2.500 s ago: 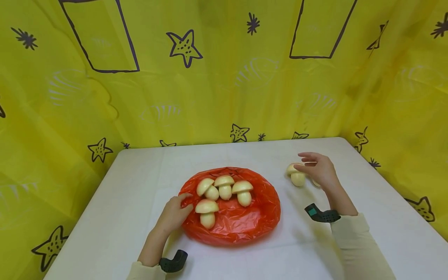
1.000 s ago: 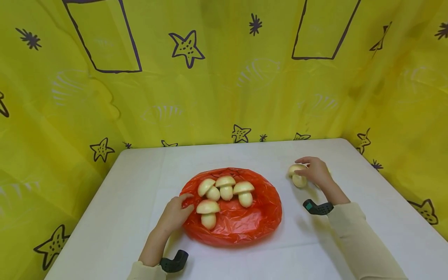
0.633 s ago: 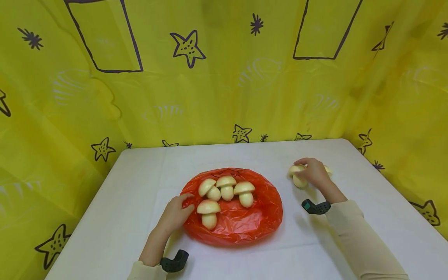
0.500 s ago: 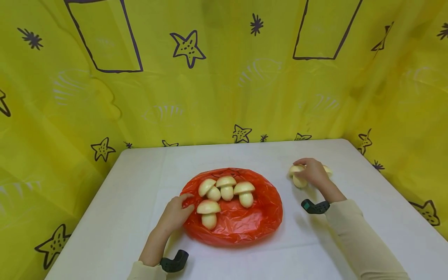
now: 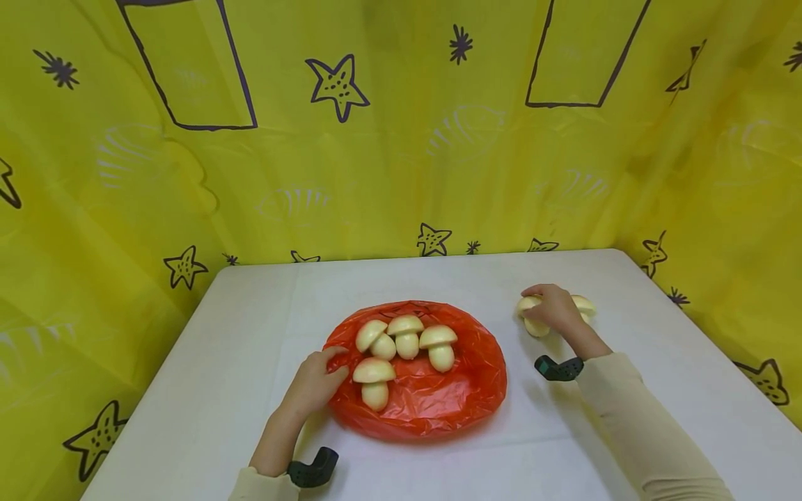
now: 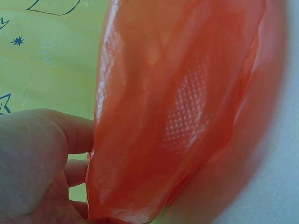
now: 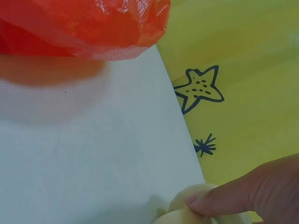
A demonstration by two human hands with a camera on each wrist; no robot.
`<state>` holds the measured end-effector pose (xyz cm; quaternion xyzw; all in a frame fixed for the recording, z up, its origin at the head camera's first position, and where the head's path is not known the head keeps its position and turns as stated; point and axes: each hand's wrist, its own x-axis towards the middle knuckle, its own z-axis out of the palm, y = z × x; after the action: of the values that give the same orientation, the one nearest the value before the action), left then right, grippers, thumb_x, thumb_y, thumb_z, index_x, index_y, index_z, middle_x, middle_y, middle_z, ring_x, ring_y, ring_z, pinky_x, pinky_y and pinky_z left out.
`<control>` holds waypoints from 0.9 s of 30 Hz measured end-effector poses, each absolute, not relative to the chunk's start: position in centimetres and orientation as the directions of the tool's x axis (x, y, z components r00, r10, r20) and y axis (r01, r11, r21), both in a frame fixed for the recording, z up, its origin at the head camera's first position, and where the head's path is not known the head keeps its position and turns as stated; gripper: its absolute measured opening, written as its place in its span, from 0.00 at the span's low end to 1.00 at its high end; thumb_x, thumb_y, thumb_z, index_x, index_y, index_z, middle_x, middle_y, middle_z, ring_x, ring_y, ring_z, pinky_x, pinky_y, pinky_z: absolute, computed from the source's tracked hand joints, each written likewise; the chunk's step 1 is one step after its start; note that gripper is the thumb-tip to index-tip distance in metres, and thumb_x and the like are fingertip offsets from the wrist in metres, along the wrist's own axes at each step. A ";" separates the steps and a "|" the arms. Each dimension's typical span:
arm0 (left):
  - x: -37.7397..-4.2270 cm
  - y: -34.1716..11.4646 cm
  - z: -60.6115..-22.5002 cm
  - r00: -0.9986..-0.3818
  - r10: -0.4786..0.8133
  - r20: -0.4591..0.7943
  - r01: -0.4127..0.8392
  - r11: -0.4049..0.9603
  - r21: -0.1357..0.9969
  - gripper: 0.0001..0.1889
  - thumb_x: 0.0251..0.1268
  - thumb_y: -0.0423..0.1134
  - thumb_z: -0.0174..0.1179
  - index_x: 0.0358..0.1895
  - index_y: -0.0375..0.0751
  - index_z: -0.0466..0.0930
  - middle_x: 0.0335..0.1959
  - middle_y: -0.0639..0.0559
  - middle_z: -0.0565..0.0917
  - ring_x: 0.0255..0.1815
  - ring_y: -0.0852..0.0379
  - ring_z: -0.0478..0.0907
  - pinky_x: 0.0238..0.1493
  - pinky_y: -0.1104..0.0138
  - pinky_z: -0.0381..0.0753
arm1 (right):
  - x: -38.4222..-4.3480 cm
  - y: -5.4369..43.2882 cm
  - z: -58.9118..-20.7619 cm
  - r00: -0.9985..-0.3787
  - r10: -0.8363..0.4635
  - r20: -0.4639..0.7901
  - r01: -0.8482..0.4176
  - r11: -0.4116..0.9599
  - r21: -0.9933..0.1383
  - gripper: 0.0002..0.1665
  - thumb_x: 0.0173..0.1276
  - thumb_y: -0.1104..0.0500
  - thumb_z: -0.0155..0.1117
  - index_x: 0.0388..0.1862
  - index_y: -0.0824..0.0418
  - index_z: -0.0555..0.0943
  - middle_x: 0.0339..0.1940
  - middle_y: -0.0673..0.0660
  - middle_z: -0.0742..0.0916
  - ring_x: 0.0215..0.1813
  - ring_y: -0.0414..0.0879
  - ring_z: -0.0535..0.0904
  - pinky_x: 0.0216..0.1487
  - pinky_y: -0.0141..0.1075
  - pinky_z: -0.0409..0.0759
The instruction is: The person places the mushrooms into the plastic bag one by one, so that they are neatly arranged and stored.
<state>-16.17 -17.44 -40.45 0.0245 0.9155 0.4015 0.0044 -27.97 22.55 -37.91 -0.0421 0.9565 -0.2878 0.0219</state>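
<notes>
At the right of the table my right hand (image 5: 560,309) holds a cream toy mushroom (image 5: 535,325). Its thumb presses on the mushroom (image 7: 181,217) in the right wrist view, while the other fingers are mostly out of that picture. My left hand (image 5: 313,379) grips the left rim of a red plastic bag (image 5: 438,403), which lies spread wide on the table. Fingertips meet the thin red plastic (image 6: 140,140) in the left wrist view and are partly covered by it. Several matching mushrooms sit on the bag, one (image 5: 374,384) near my left fingers.
Just right of my right hand another toy mushroom (image 5: 584,306) lies on the table, partly hidden. The white table (image 5: 250,327) ends against a yellow curtain (image 5: 401,160) printed with dark starfish, which hangs at the back and both sides.
My right hand has come down and slightly left onto the mushroom, its fingers closing round it. More of the mushroom behind that hand shows. My left hand and the bag stay put.
</notes>
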 end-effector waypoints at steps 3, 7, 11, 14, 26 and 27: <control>-16.2 -17.4 -40.4 -0.999 0.044 0.000 0.030 0.677 0.735 0.18 0.59 0.33 0.53 0.53 0.31 0.75 0.44 0.39 0.77 0.39 0.48 0.72 0.38 0.59 0.77 | -28.1 22.5 -38.1 -0.995 -0.094 -0.016 -0.069 0.830 -0.554 0.25 0.54 0.62 0.65 0.50 0.73 0.76 0.53 0.73 0.76 0.51 0.65 0.68 0.53 0.56 0.63; -16.2 -17.4 -40.3 -0.999 0.041 0.000 0.028 0.684 0.729 0.18 0.59 0.33 0.53 0.53 0.31 0.75 0.44 0.39 0.78 0.41 0.47 0.72 0.40 0.57 0.77 | -28.2 22.4 -38.2 -0.996 -0.090 -0.014 -0.066 0.826 -0.560 0.25 0.53 0.62 0.66 0.50 0.72 0.76 0.52 0.72 0.76 0.50 0.64 0.69 0.51 0.55 0.65; -16.2 -17.4 -40.4 -0.999 0.038 -0.004 0.023 0.687 0.726 0.18 0.59 0.33 0.53 0.53 0.31 0.75 0.44 0.40 0.78 0.41 0.47 0.72 0.41 0.56 0.77 | -28.2 22.5 -38.3 -0.996 -0.090 -0.011 -0.068 0.813 -0.579 0.26 0.53 0.61 0.66 0.50 0.72 0.76 0.52 0.72 0.76 0.49 0.63 0.69 0.50 0.54 0.65; -16.2 -17.4 -40.4 -0.999 0.037 -0.009 0.019 0.686 0.727 0.18 0.60 0.33 0.53 0.53 0.31 0.75 0.44 0.40 0.78 0.41 0.48 0.72 0.41 0.57 0.77 | -28.1 22.7 -38.4 -0.995 -0.098 0.000 -0.079 0.797 -0.599 0.25 0.53 0.61 0.66 0.50 0.72 0.76 0.52 0.72 0.76 0.49 0.64 0.69 0.50 0.55 0.66; -16.2 -17.4 -40.4 -0.999 0.035 -0.014 0.014 0.688 0.726 0.18 0.60 0.34 0.53 0.53 0.32 0.75 0.43 0.41 0.78 0.39 0.49 0.72 0.38 0.59 0.78 | -27.3 23.2 -38.9 -0.992 -0.116 0.042 -0.111 0.688 -0.717 0.26 0.55 0.61 0.67 0.52 0.73 0.75 0.55 0.72 0.75 0.52 0.63 0.68 0.51 0.53 0.67; -16.2 -17.4 -40.4 -0.999 0.035 -0.015 0.013 0.687 0.726 0.18 0.60 0.34 0.53 0.53 0.32 0.75 0.43 0.41 0.78 0.39 0.49 0.72 0.38 0.59 0.78 | -27.2 23.1 -38.8 -0.993 -0.114 0.042 -0.109 0.680 -0.725 0.27 0.55 0.61 0.67 0.52 0.72 0.75 0.55 0.72 0.75 0.53 0.63 0.68 0.51 0.53 0.67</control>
<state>-16.20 -17.43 -40.36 0.0132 0.9184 0.3952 0.0138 -27.16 23.14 -38.81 -0.0610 0.9165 -0.3953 0.0034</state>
